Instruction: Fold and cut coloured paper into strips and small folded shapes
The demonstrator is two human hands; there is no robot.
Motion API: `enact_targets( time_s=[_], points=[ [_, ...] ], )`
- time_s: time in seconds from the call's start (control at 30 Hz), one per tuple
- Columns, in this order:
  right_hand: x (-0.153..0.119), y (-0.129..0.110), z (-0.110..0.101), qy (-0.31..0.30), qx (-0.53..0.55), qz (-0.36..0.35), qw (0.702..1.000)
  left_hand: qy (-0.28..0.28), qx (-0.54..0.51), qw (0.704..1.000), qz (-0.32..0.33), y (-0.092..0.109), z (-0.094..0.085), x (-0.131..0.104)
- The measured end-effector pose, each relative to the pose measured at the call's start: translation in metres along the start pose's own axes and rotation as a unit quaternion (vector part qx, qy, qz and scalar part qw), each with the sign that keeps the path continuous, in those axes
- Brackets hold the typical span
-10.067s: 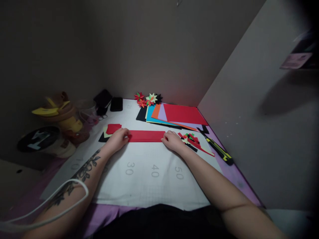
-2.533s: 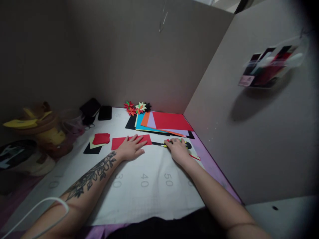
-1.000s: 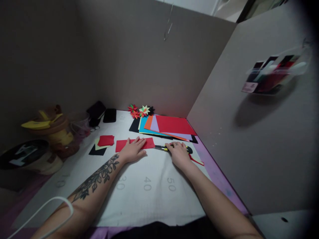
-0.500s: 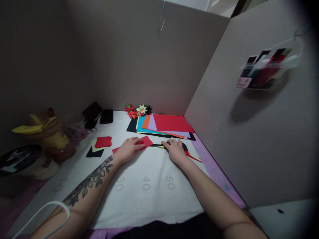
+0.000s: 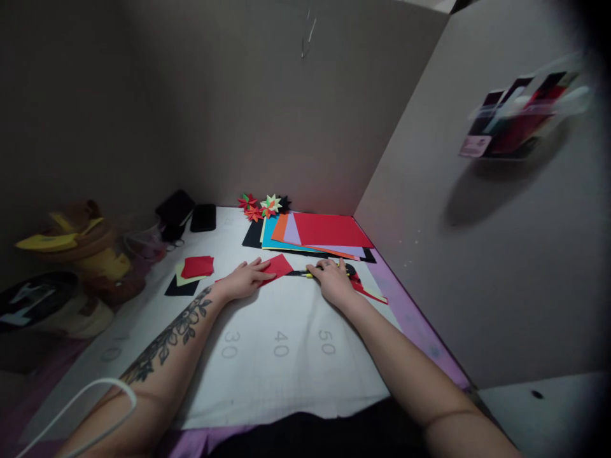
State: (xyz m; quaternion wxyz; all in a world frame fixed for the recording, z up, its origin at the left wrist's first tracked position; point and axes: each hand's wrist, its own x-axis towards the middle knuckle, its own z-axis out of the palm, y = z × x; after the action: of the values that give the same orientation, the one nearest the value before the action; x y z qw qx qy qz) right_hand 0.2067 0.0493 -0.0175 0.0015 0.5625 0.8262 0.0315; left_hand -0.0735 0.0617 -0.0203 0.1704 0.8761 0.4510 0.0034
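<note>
My left hand (image 5: 247,278) lies on a piece of red paper (image 5: 279,268), fingers stretched out and pressing it flat on the white mat (image 5: 286,381). Part of the paper is hidden under the fingers. To its right, my right hand (image 5: 333,278) is curled over black-and-yellow scissors (image 5: 301,273), whose dark blades point left at the red paper. The palm and fingers cover much of the handles. Red and pale yellow paper strips (image 5: 372,293) lie just beyond the right hand. Left of my left hand sits a small stack of red, pale yellow and black paper squares (image 5: 196,266).
Coloured sheets (image 5: 334,229) are fanned at the back, with folded paper stars (image 5: 270,204) behind them. A black phone (image 5: 203,217) and a yellow-and-brown pot (image 5: 100,254) stand left. Grey walls enclose the back and right; a clear holder (image 5: 520,124) hangs there.
My left hand has slid slightly left and its fingers have flattened, showing more of the red paper. My right hand stays at the scissors. The view has tilted down a little.
</note>
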Motion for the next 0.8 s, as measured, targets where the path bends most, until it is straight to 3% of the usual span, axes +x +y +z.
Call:
enact_targets(
  time_s=[0.53,0.8],
  points=[
    [-0.005,-0.007,-0.001,-0.008,0.009,-0.016,1.000,0.036,-0.113,0.992,0.037,-0.013,-0.003,-0.004],
    [-0.001,-0.017,-0.005,0.007,0.005,-0.029,1.000,0.052,-0.106,0.993,0.015,-0.013,-0.001,-0.004]
  ],
)
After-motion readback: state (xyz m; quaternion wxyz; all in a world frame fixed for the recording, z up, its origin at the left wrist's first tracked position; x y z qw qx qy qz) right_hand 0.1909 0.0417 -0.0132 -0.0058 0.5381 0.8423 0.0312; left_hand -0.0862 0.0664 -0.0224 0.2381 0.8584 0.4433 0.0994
